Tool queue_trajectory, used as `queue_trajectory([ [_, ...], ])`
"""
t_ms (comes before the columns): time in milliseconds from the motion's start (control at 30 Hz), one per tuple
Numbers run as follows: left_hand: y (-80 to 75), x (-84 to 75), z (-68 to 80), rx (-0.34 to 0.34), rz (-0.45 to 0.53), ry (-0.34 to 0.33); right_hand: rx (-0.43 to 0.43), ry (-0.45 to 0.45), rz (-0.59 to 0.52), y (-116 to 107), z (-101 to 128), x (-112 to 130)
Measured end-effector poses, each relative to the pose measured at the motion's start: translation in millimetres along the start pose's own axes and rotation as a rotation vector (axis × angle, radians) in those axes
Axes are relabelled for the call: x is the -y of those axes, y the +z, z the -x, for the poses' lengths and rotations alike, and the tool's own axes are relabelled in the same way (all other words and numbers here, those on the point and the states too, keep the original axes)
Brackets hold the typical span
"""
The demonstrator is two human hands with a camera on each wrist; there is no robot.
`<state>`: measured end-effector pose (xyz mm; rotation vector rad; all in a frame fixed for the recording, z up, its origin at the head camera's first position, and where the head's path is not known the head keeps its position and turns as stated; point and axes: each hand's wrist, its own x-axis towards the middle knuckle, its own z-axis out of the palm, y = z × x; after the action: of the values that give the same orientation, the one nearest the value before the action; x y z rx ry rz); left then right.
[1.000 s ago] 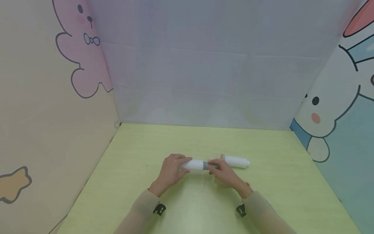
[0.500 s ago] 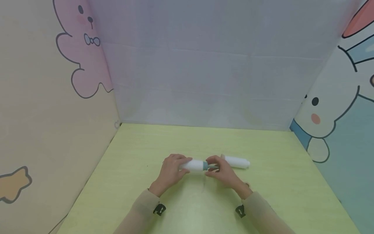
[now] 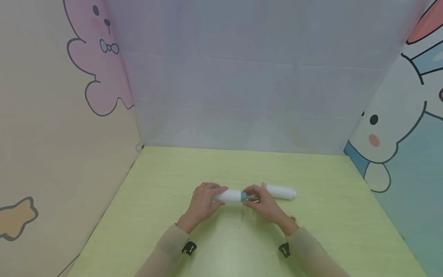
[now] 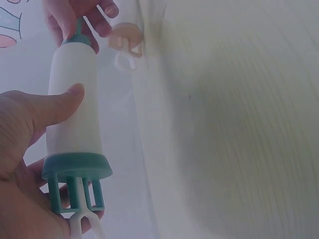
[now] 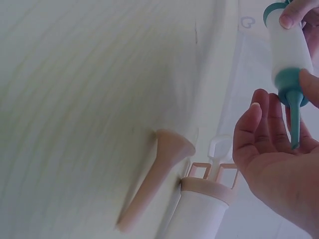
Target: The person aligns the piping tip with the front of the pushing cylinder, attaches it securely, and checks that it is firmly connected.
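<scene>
My left hand [image 3: 205,198] grips the white barrel of a plunger syringe [image 4: 75,99], its thumb lying along the tube. A teal collar with open loops and a white plunger handle [image 4: 84,221] form the near end in the left wrist view. At the other end is a teal nozzle [image 5: 295,119] with a wide base and narrow spout. My right hand [image 3: 265,204] curls around this nozzle, thumb and fingertips at its base while the spout runs between the fingers toward the palm. The syringe is held level between both hands in the head view.
Behind my right hand a second white syringe [image 3: 281,191] with a beige collar [image 5: 207,191] lies on the yellow-green table [image 3: 173,165]. A loose beige nozzle [image 5: 154,179] rests near it, mostly hidden by my right arm in the head view. Walls enclose the table's back and sides.
My right fingers have spread from a pinch on the nozzle's spout and shifted left to surround its base. The left hand and the syringe have stayed in place.
</scene>
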<state>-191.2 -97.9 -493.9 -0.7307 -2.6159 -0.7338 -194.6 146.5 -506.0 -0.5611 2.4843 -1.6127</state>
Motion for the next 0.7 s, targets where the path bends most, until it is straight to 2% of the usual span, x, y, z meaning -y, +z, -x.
queue_trajectory([
  [500, 0.3, 1.4, 0.6, -0.008, -0.017, 0.033, 0.029, 0.075, 0.062, -0.7, 1.1, 5.2],
  [700, 0.5, 1.4, 1.5, -0.001, -0.018, 0.006, 0.038, 0.039, 0.023, -0.3, 3.3, 7.1],
])
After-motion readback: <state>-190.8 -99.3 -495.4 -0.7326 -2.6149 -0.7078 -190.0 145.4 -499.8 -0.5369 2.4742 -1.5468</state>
